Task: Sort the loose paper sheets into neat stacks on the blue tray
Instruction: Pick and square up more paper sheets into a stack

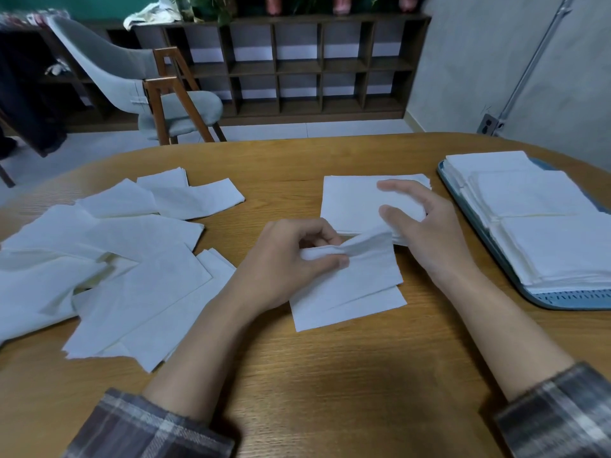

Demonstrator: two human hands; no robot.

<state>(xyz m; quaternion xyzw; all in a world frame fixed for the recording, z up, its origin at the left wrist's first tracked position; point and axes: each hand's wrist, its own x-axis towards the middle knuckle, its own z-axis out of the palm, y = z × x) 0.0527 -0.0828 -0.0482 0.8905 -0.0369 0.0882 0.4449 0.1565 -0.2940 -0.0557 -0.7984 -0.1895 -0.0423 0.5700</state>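
My left hand [284, 259] pinches the crumpled top edge of a couple of white paper sheets [350, 292] lying at the table's centre. Just behind them sits a small squared stack of sheets [347, 203]. My right hand [426, 226] is over that stack's right side with thumb and fingers loosely curved, the thumb close to the pinched sheet's far corner. A messy pile of loose sheets [115, 259] spreads over the table's left side. At the right edge, the blue tray [562, 298] carries several neat white stacks [529, 200].
The round wooden table [330, 375] shows bare wood in front of my forearms. Beyond its far edge stand a grey chair with wooden legs [158, 100] and a low dark cubby shelf [297, 67]. A wall socket [487, 124] sits at the right.
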